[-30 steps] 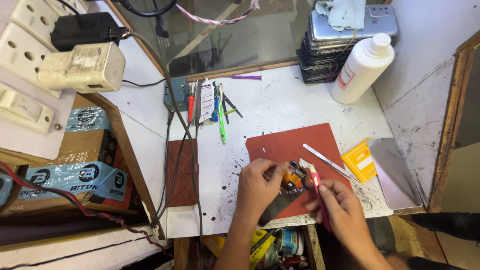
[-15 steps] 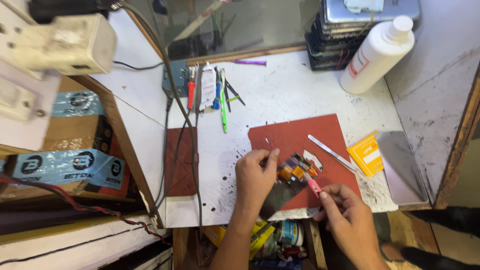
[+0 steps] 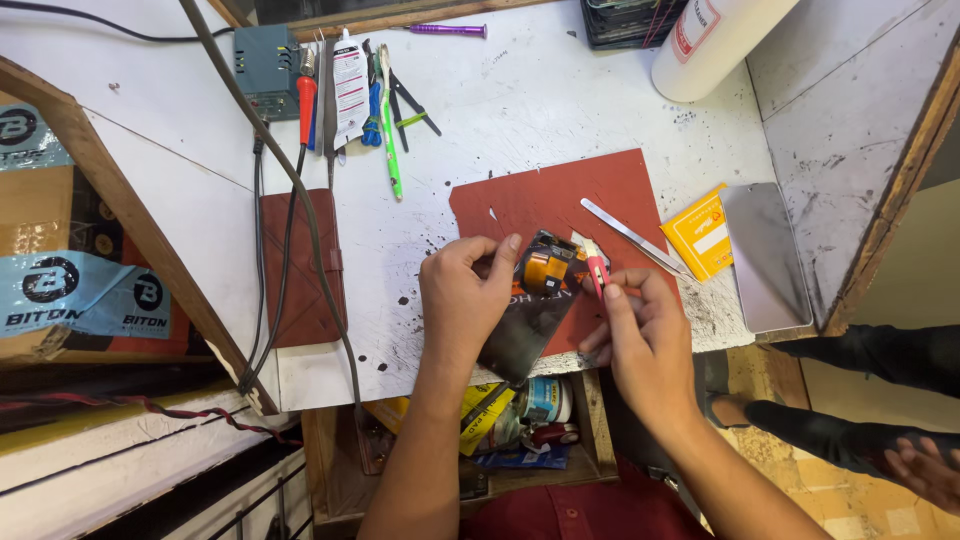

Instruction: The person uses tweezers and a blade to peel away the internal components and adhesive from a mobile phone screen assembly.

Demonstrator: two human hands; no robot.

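Observation:
My left hand (image 3: 466,300) grips a dark flat phone part (image 3: 528,318) with orange flex ribbon at its top, held tilted over the near edge of a red work mat (image 3: 560,195). My right hand (image 3: 645,335) pinches a small pink-handled tool (image 3: 597,270), its pale tip touching the top right of the part. Metal tweezers (image 3: 632,234) lie on the mat just beyond my right hand.
A yellow packet (image 3: 703,231) and a grey metal plate (image 3: 764,256) lie to the right. Screwdrivers and pens (image 3: 385,110) lie at the back beside a small grey box (image 3: 264,70). A white bottle (image 3: 712,40), a brown wallet-like case (image 3: 303,265), cables and an open drawer (image 3: 520,420) are nearby.
The view has dropped closer to the hands. Both hands have stayed on the part, and the pink tool's tip has come up against its top edge.

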